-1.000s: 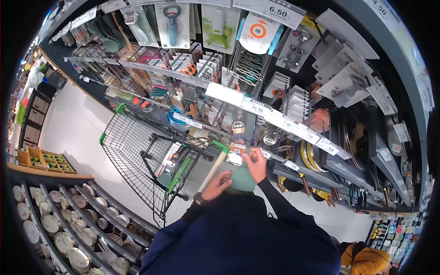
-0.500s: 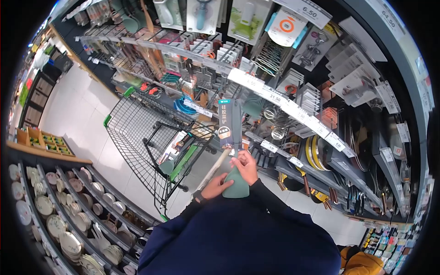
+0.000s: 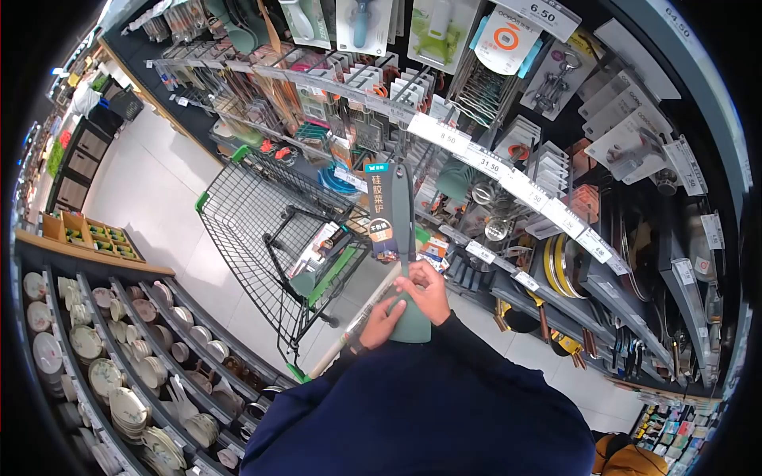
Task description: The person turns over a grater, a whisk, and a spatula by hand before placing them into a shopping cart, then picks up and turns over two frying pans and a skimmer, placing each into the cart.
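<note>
Your silicone turner (image 3: 414, 324) has just swung its printed card (image 3: 381, 210) into full view near the cart's push bar (image 3: 371, 300), right hand (image 3: 427, 289) pinching its neck, left hand (image 3: 382, 321) touching its blade, grip unclear.

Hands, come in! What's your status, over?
Right hand gripping green spatula at its neck. Left hand holding blade edge. Label card beside handle. Shopping cart close, ahead-left.

Looks matt, smooth on green spatula (image 3: 413, 321); reads as metal wire on cart (image 3: 238, 214); shines glossy on floor tiles (image 3: 155, 170), far left.
</note>
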### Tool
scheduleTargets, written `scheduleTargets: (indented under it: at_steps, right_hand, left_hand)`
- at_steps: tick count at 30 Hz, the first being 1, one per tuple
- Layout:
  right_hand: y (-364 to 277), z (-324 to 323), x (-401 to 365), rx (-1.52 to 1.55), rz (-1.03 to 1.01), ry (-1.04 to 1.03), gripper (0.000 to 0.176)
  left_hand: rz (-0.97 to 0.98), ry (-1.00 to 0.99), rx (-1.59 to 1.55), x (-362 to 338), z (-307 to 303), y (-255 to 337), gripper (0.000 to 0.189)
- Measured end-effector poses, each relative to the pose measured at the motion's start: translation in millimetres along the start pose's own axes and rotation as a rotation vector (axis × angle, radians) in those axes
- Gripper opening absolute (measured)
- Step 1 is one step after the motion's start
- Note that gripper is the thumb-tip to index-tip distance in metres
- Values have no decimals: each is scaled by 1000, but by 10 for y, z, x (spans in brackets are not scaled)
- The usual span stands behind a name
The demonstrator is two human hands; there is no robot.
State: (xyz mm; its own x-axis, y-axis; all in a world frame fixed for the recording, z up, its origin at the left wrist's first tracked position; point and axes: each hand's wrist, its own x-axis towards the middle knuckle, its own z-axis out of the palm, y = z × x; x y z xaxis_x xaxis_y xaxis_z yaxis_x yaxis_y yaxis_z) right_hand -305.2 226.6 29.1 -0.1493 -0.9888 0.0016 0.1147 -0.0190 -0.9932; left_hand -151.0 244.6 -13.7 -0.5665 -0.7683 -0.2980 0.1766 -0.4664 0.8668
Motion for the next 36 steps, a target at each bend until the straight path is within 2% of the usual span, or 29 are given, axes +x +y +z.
scheduleTargets:
  at_steps: [10, 18, 22, 25, 27, 31, 34, 36]
  right_hand:
    - [-173, -36, -43, 77, 29, -57, 16]
    - [-228, -16, -101, 177, 35, -42, 14]
    - [-203, -19, -89, 212, 30, -29, 16]
    - [-227, -19, -69, 197, 32, -28, 14]
    - [-248, -24, -45, 183, 29, -61, 12]
    - [-263, -39, 9, 215, 64, -66, 11]
    - [-304, -49, 69, 162, 69, -96, 19]
    - [-428, -89, 197, 38, -77, 68, 30]
  left_hand:
    - [62, 37, 89, 89, 23, -47, 31]
    - [127, 27, 191, 159, 12, -45, 40]
    - [66, -5, 131, 177, 1, -38, 42]
    - [141, 57, 163, 195, 14, -46, 39]
    - [203, 106, 399, 141, 23, 41, 36]
    - [253, 178, 487, 49, 119, 301, 29]
    - [245, 239, 563, 36, 97, 320, 26]
    - [257, 283, 627, 35, 77, 332, 28]
